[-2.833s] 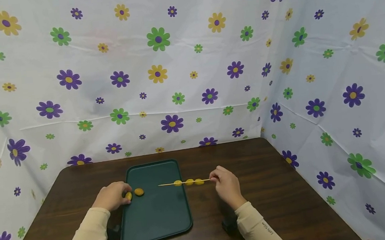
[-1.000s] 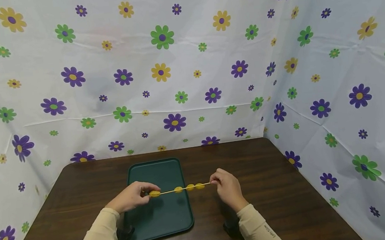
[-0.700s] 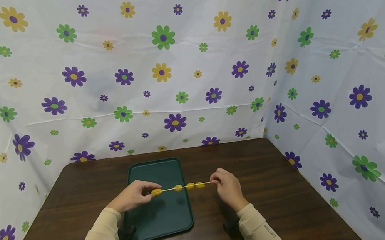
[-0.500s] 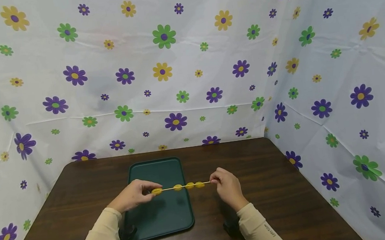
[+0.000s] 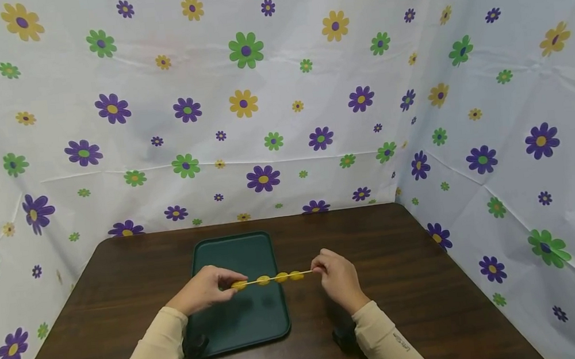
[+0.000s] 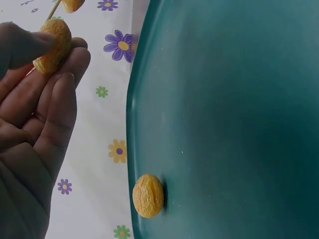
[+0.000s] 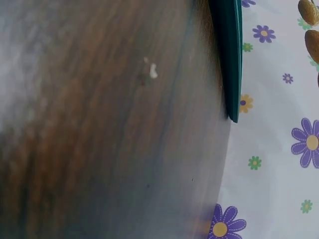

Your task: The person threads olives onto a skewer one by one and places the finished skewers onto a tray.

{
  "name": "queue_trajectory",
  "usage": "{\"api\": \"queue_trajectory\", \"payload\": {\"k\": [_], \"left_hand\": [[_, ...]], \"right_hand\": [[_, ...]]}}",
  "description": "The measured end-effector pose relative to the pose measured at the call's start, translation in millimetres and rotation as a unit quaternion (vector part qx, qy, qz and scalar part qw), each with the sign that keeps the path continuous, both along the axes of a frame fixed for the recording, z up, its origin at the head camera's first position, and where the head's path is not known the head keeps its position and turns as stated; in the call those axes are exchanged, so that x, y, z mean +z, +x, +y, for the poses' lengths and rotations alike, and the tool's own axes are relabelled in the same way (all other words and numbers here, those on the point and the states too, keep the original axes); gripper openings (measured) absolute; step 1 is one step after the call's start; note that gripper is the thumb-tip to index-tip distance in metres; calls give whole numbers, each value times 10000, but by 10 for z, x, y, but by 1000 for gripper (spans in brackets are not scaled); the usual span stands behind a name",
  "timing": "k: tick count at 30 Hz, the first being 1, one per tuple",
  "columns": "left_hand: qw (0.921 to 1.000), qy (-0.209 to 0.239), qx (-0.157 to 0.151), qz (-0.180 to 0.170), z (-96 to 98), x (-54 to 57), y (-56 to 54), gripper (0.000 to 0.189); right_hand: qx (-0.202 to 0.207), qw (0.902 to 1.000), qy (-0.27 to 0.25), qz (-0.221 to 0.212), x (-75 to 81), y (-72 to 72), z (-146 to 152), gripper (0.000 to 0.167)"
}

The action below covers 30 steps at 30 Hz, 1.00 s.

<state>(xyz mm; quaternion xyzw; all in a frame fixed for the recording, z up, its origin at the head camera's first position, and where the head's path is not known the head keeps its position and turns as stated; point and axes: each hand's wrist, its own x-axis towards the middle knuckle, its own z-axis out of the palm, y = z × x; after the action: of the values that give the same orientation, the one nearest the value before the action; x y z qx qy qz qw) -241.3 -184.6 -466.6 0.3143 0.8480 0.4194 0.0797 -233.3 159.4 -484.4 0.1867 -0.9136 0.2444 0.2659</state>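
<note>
In the head view my right hand (image 5: 340, 278) pinches the right end of a thin wooden skewer (image 5: 307, 272). Several wrinkled yellow oval pieces (image 5: 282, 276), like small dried fruit, are threaded along it. My left hand (image 5: 203, 290) holds another such oval (image 6: 54, 46) between thumb and fingers at the skewer's left end, where the stick enters it. Beneath the skewer's left half lies a dark green tray (image 5: 249, 322). A loose wrinkled oval (image 6: 148, 195) rests on the tray near its edge in the left wrist view; in the head view the left hand hides it.
The tray lies on a dark brown wooden table (image 5: 396, 284). Behind and at the sides hangs a white flower-patterned cloth (image 5: 278, 88). Dark straps or devices (image 5: 344, 339) sit under the wrists. A small pale speck (image 7: 153, 70) shows on the wood.
My left hand took an oval from the tray's left side, carried it right to the skewer's tip and has since edged slightly further right. The right hand has stayed nearly still.
</note>
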Motion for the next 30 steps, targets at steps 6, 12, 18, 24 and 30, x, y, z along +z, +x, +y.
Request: {"api": "queue_trajectory", "payload": {"k": [6, 12, 18, 24, 30], "left_hand": [[9998, -149, -19, 141, 36, 28, -5, 27], [9990, -146, -97, 416, 67, 16, -3, 27], [9985, -318, -63, 434, 123, 31, -4, 27], [9974, -478, -95, 540, 164, 44, -7, 27], [9972, -581, -34, 477, 198, 59, 5, 26]], "right_hand": [[52, 10000, 60, 37, 6, -1, -22, 19], [100, 9998, 86, 142, -22, 2, -42, 21], [98, 9996, 120, 234, -48, 12, -53, 24], [97, 9997, 121, 197, -52, 23, -60, 25], [101, 9998, 84, 166, -60, 29, -61, 25]]}}
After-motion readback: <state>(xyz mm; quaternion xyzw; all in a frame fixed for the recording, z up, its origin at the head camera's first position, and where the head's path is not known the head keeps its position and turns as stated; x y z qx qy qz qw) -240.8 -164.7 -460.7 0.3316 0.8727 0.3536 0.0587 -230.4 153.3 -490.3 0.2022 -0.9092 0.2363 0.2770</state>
